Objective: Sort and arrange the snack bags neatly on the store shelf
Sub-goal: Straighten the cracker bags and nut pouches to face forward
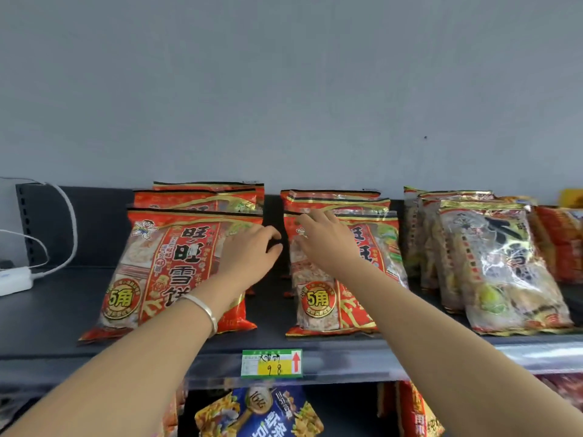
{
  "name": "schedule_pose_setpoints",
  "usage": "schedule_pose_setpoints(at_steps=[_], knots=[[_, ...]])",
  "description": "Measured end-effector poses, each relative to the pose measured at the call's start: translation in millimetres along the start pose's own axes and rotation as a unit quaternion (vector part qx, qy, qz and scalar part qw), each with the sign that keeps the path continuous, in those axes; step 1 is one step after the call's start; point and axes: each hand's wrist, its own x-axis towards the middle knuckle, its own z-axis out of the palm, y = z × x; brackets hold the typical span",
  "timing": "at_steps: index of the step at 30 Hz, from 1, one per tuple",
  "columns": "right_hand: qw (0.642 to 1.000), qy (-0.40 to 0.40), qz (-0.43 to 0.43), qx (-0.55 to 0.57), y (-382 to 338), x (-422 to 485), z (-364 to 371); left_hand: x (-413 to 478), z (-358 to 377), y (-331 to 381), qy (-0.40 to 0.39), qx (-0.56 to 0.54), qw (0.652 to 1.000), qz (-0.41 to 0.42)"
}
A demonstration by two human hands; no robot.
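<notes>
Two rows of red snack bags were seen leaning back on a dark shelf [47, 313]. The front bag of the left row [164, 272] was printed with large dark characters reading 旺旺雪饼, a cartoon child at its upper left corner, and a round gold-and-red seal marked 5角 near the bottom. The front bag of the right row [340, 279] carried the same 5角 seal; most of its title was covered by an arm. Both bags were of glossy, crinkled plastic film with clear panels through which pale round rice crackers could be seen, and with gold and black bands along the top seams. More bags of the same kind were stacked behind each.

Further right, a row of clear bags with gold trim [501, 266] was seen, with bold black brush characters that could not be read in full. On the shelf edge a green and yellow price tag [272, 363] was fixed, handwritten 大雪饼 and 98, with a red upward arrow. On the shelf below, a blue bag [265, 414] was partly shown. A white adapter with cables [14, 280] lay at the left end.

The left hand [249, 253], with a silver bangle [205, 310] at the wrist, was laid on the right edge of the left front bag, its fingers loosely curled and nothing gripped. The right hand [325, 241] was spread flat, fingers apart, against the upper left of the right front bag.
</notes>
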Motion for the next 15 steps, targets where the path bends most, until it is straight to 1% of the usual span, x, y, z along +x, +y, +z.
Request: schedule_pose_setpoints(at_steps=[2, 5, 7, 9, 10, 11, 12, 15], knots=[[0.998, 0.003, 0.055, 0.013, 15, -13, -4, 2, 9, 12, -0.033, -0.029, 0.999, 0.008], [0.983, -0.020, 0.182, 0.001, 35, -35, -1, 1, 30, 23, -0.134, -0.092, 0.987, -0.017], [0.958, -0.060, 0.280, 0.024, 47, -46, 6, -1, 45, 28, -0.190, -0.156, 0.968, -0.053], [0.916, -0.085, 0.377, 0.109, 60, -54, 15, -5, 57, 34, -0.222, -0.227, 0.945, -0.081], [0.894, -0.093, 0.411, 0.151, 65, -57, 19, -8, 61, 38, -0.234, -0.251, 0.935, -0.088], [0.881, -0.102, 0.427, 0.177, 68, -58, 22, -10, 65, 42, -0.244, -0.265, 0.928, -0.092], [0.877, -0.112, 0.430, 0.184, 69, -59, 24, -12, 68, 45, -0.250, -0.271, 0.925, -0.095], [0.887, -0.131, 0.413, 0.162, 65, -62, 26, -16, 75, 46, -0.243, -0.264, 0.928, -0.098]])
